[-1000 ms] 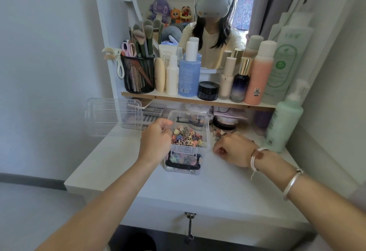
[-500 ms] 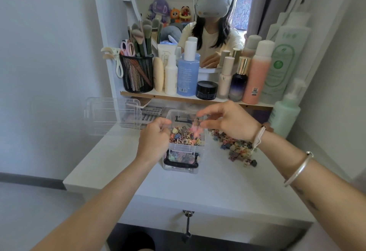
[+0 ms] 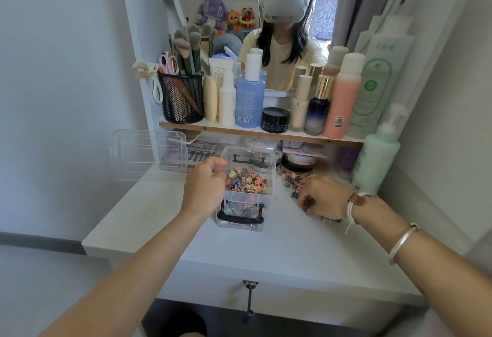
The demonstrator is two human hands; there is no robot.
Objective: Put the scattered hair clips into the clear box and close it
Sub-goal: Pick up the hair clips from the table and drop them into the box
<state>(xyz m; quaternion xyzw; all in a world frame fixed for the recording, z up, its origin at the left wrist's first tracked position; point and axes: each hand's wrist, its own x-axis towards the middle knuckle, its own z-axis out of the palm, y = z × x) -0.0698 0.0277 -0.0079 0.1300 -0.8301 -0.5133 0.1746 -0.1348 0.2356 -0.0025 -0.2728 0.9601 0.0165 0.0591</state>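
Half a second ago your right hand (image 3: 324,198) hung over the open clear box (image 3: 246,219) with a pink clip pinched at its fingertips. Now it has dropped back to the tabletop (image 3: 266,251) on the box's right, where it was a second ago. That pink clip is no longer in your grip. Your fingers (image 3: 306,202) curl down onto the near end of the scattered hair clips (image 3: 292,178), covering part of the pile, and the rest lies just beyond the fingertips.

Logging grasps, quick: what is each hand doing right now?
Left hand: grips the clear box by its left rim.
Right hand: fingers curled round hair clips on the table.
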